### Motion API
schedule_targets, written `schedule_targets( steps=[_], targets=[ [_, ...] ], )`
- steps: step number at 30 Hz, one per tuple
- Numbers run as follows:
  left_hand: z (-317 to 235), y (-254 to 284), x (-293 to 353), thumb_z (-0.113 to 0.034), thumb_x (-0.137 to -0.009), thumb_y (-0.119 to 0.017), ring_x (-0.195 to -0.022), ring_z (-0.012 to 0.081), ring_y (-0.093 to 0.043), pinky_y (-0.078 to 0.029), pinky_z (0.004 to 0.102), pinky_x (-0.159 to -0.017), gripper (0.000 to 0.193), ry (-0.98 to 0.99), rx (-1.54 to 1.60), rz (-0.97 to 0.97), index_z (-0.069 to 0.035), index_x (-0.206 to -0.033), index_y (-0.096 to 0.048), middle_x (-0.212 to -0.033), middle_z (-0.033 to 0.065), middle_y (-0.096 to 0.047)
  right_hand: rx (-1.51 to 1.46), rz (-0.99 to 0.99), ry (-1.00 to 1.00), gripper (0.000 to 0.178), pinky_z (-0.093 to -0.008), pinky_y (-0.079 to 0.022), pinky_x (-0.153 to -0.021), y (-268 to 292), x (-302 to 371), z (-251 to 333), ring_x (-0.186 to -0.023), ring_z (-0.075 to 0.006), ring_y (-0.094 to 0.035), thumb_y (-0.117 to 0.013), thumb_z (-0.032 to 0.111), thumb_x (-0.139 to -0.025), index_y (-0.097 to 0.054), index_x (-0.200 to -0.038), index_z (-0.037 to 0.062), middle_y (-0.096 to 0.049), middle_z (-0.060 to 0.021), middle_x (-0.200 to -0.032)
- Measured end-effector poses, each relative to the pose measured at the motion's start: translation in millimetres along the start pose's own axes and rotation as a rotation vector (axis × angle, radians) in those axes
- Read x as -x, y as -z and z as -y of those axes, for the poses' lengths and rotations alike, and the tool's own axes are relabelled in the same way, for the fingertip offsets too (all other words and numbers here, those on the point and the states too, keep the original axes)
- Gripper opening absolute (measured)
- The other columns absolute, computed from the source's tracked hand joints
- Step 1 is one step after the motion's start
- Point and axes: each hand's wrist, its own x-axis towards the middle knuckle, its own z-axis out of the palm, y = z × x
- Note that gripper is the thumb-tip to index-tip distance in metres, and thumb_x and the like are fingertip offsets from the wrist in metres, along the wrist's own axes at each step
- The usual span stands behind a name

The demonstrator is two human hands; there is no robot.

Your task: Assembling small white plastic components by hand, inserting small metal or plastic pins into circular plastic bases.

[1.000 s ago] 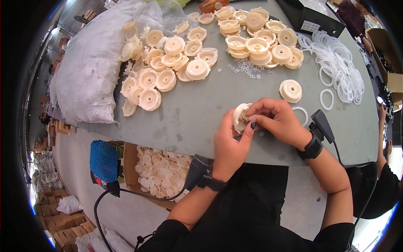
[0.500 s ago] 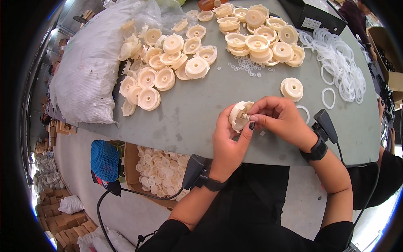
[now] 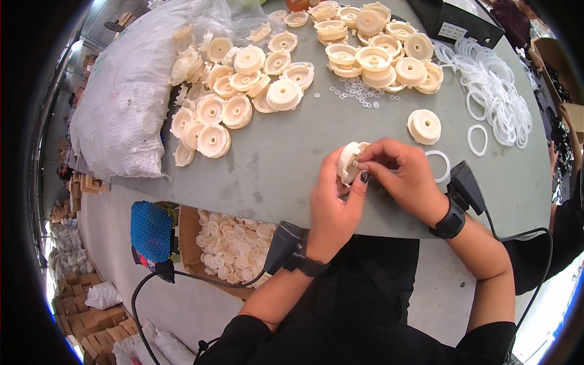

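Note:
Between my hands, above the table's near edge, is a round cream plastic cap (image 3: 348,163), tipped on its side. My left hand (image 3: 334,204) is closed around its rim, the thumb below. The fingers of my right hand (image 3: 398,173) pinch at the cap's centre, where a small stem shows only in part. Just beyond my right hand lies a white ring (image 3: 439,165), partly covered by that hand. Farther off stands another cream cap (image 3: 424,126), and a second white ring (image 3: 477,140) lies to its right.
Cream caps are heaped at left (image 3: 237,112) and at the back (image 3: 380,58). Tiny white washers (image 3: 359,92) lie scattered before the back heap. White rings (image 3: 502,100) are piled at right, below a black box (image 3: 456,24). A white sack (image 3: 125,103) bounds the left side; a carton of parts (image 3: 191,243) sits below.
The cap in my left hand has turned more edge-on, and my right fingers have come closer against its centre. Both hands stay in nearly the same place.

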Motion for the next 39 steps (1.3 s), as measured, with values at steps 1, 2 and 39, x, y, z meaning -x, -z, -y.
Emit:
schedule_targets(
  steps=[1, 2, 39],
  targets=[
    [1.2, 0.2, -0.4, -0.011, -0.09, -0.056, -0.099, 0.0155, -0.057, -0.05, 0.0267, -0.078, 0.039, 0.001, 0.002, 0.004, 0.0, -0.124, -0.041, -0.112, 0.011, -0.055, -0.033, 0.002, -0.013, 0.01, -0.0273, -0.05, -0.063, -0.5, 0.3, -0.3, -0.07, -0.0158, -0.064, -0.062, 0.003, -0.082, -0.06, -0.091, -0.0012, -0.066, -0.0104, -0.081],
    [1.6, 0.4, -0.5, -0.011, -0.09, -0.055, -0.099, 0.0156, -0.057, -0.05, 0.0267, -0.078, 0.039, 0.003, 0.004, 0.011, 0.0, -0.124, -0.041, -0.112, 0.011, -0.055, -0.033, 0.0, -0.014, 0.01, -0.0273, -0.05, -0.063, -0.4, 1.0, -0.3, -0.07, -0.0158, -0.064, -0.062, 0.003, -0.082, -0.06, -0.091, -0.0012, -0.066, -0.0104, -0.081],
    [-4.2, -3.7, -2.4, -0.011, -0.091, -0.055, -0.096, 0.0142, -0.056, -0.051, 0.0261, -0.076, 0.035, 0.02, 0.192, -0.031, 0.004, -0.119, -0.041, -0.112, 0.0117, -0.054, -0.343, 0.095, -0.165, 0.015, -0.023, -0.051, -0.066, 0.5, 0.4, 2.3, -0.075, -0.0106, -0.064, -0.06, 0.005, -0.085, -0.061, -0.097, -0.0031, -0.066, -0.0069, -0.087]
  ],
)
